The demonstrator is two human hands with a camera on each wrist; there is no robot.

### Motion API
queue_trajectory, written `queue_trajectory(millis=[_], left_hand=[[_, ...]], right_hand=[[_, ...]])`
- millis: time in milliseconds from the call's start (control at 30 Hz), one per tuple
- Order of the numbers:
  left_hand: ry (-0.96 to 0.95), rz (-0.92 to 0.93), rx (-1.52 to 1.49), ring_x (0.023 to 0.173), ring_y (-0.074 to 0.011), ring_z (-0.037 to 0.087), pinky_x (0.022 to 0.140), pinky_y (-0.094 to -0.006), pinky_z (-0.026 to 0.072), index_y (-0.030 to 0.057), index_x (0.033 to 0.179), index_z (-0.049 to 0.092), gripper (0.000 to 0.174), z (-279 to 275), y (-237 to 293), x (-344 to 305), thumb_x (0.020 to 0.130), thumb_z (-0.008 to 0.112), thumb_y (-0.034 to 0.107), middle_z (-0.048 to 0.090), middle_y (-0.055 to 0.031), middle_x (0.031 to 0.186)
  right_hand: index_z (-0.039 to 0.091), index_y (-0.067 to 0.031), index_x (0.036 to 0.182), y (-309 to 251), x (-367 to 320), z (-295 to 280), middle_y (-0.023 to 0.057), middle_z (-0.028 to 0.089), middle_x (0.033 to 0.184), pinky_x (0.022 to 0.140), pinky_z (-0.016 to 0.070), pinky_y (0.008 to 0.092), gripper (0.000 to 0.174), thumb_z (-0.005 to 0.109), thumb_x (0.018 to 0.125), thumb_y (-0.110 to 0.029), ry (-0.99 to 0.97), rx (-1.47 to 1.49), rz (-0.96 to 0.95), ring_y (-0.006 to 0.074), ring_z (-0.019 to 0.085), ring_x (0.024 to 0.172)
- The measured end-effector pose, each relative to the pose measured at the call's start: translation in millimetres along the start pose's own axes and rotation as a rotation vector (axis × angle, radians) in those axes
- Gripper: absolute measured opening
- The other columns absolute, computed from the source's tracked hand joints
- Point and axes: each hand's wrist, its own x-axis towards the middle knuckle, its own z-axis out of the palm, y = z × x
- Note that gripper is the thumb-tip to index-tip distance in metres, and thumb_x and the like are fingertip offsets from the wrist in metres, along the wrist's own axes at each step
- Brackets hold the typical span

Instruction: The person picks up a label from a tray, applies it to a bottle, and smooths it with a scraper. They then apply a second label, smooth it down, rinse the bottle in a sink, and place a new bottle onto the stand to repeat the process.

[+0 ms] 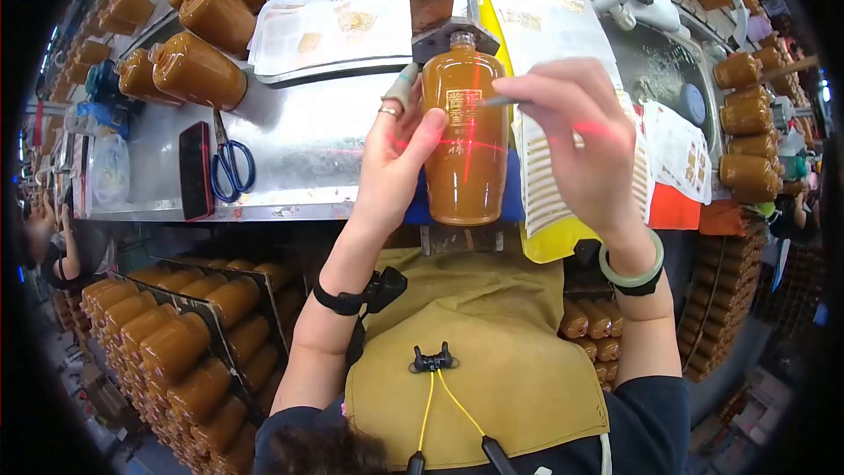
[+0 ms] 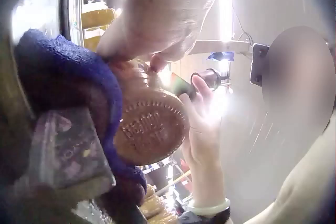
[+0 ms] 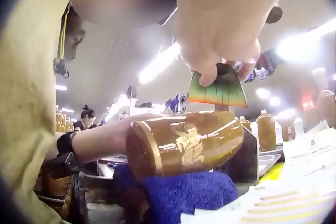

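A glossy brown bottle (image 1: 466, 176) lies on its side on a blue towel (image 3: 189, 195), its neck toward a metal bracket (image 1: 437, 40). Gold characters mark its upper face, crossed by red light lines; the right wrist view shows a gold figure on its side. My left hand (image 1: 391, 158) holds the bottle by its left side, thumb on the glass and a pale cover on one finger. Above the bottle, my right hand (image 1: 585, 136) pinches a green scraper (image 3: 218, 90) with an orange edge. That edge hangs just over the surface in the right wrist view.
Blue-handled scissors (image 1: 231, 167) and a phone (image 1: 196, 170) lie left on the metal table. Decal sheets (image 1: 338, 31) cover a tray behind; more papers and a ribbed white rack (image 1: 545, 180) lie right. Brown bottles (image 1: 198, 70) stand at the back left, with stacks below the table.
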Motion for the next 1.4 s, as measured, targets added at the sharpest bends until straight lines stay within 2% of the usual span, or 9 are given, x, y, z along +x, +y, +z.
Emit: queue_trajectory(millis=[267, 400, 600, 700, 833, 967, 1100, 1267, 1400], left_hand=[[0.001, -0.026, 0.110, 0.140, -0.0209, 0.049, 0.117, -0.0365, 0.0409, -0.0055, 0.159, 0.027, 0.069, 2.5, 0.9, 4.1, 0.104, 0.064, 0.013, 0.048, -0.0187, 0.155], [0.000, -0.003, 0.093, 0.139, -0.0199, 0.050, 0.116, -0.0359, 0.0409, -0.0060, 0.158, 0.028, 0.066, 2.1, -1.1, 2.8, 0.107, 0.060, 0.019, 0.048, -0.0184, 0.154], [0.021, -0.071, -0.072, 0.150, -0.0279, 0.039, 0.123, -0.0448, 0.0302, -0.0017, 0.159, 0.028, 0.084, 0.9, 10.0, -3.4, 0.109, 0.020, 0.065, 0.042, -0.0202, 0.160], [-0.021, -0.073, -0.034, 0.155, -0.0297, 0.029, 0.125, -0.0429, 0.0240, -0.0092, 0.161, 0.017, 0.103, -1.7, 8.5, -2.7, 0.103, 0.017, 0.076, 0.029, -0.0229, 0.166], [-0.051, -0.070, -0.001, 0.157, -0.0315, 0.024, 0.127, -0.0437, 0.0192, -0.0090, 0.162, 0.011, 0.114, -3.5, 12.3, -5.8, 0.096, 0.012, 0.085, 0.024, -0.0236, 0.169], [-0.035, -0.084, 0.033, 0.156, -0.0305, 0.027, 0.126, -0.0437, 0.0211, -0.0077, 0.162, 0.017, 0.118, -0.8, 14.2, -6.6, 0.093, 0.007, 0.087, 0.028, -0.0216, 0.168], [-0.038, -0.092, -0.042, 0.156, -0.0309, 0.026, 0.127, -0.0432, 0.0196, -0.0101, 0.161, 0.017, 0.121, -0.2, 10.6, -6.0, 0.092, 0.007, 0.089, 0.028, -0.0230, 0.168], [-0.042, -0.055, 0.006, 0.157, -0.0307, 0.025, 0.127, -0.0429, 0.0180, -0.0108, 0.160, 0.017, 0.121, 7.6, 20.4, -11.1, 0.092, 0.007, 0.089, 0.027, -0.0230, 0.168], [-0.004, -0.063, -0.030, 0.158, -0.0313, 0.023, 0.128, -0.0433, 0.0156, -0.0108, 0.161, 0.016, 0.120, 6.7, 20.1, -15.6, 0.093, 0.006, 0.087, 0.024, -0.0231, 0.169]], right_hand=[[0.076, -0.0085, 0.101, -5.5, -44.0, 3.0, 0.0022, 0.073, 0.098, 0.076, 0.0565, 0.0347, 0.029, 0.075, 0.072, -0.010, -0.244, -0.085, -0.464, 0.0208, 0.070, 0.092], [0.074, -0.0086, 0.101, -19.9, -19.8, 1.6, 0.0014, 0.069, 0.094, 0.071, 0.0556, 0.0336, 0.030, 0.073, 0.071, -0.010, -0.241, -0.103, -0.452, 0.0190, 0.069, 0.088], [0.076, -0.0125, 0.102, -24.8, -16.0, 17.6, 0.0013, 0.070, 0.095, 0.071, 0.0502, 0.0334, 0.026, 0.078, 0.077, -0.007, -0.385, -0.071, -0.350, 0.0204, 0.062, 0.079], [0.075, -0.0122, 0.098, 2.9, 21.2, 29.8, 0.0035, 0.070, 0.092, 0.070, 0.0497, 0.0347, 0.018, 0.077, 0.081, -0.007, -0.273, -0.109, -0.164, 0.0233, 0.061, 0.079], [0.074, -0.0145, 0.102, 55.0, 40.2, 18.0, 0.0020, 0.072, 0.093, 0.069, 0.0485, 0.0339, 0.024, 0.077, 0.080, -0.007, -0.056, -0.396, -0.377, 0.0238, 0.063, 0.081], [0.073, -0.0129, 0.119, 42.5, -35.8, 16.3, 0.0026, 0.074, 0.101, 0.077, 0.0541, 0.0340, 0.035, 0.069, 0.084, -0.008, -0.243, 0.028, -0.700, 0.0208, 0.069, 0.089], [0.071, -0.0057, 0.119, 38.3, -31.0, 16.6, 0.0043, 0.075, 0.101, 0.076, 0.0557, 0.0342, 0.036, 0.070, 0.083, -0.006, -0.294, 0.155, -0.254, 0.0234, 0.070, 0.088], [0.073, -0.0118, 0.103, 41.5, 32.9, 1.4, 0.0047, 0.073, 0.097, 0.068, 0.0523, 0.0356, 0.023, 0.073, 0.080, -0.009, -0.038, -0.378, -0.338, 0.0260, 0.063, 0.077], [0.073, -0.0123, 0.105, 12.4, 14.9, 30.0, 0.0041, 0.068, 0.088, 0.073, 0.0542, 0.0373, 0.027, 0.081, 0.079, -0.012, -0.300, 0.042, -0.285, 0.0260, 0.063, 0.081]])
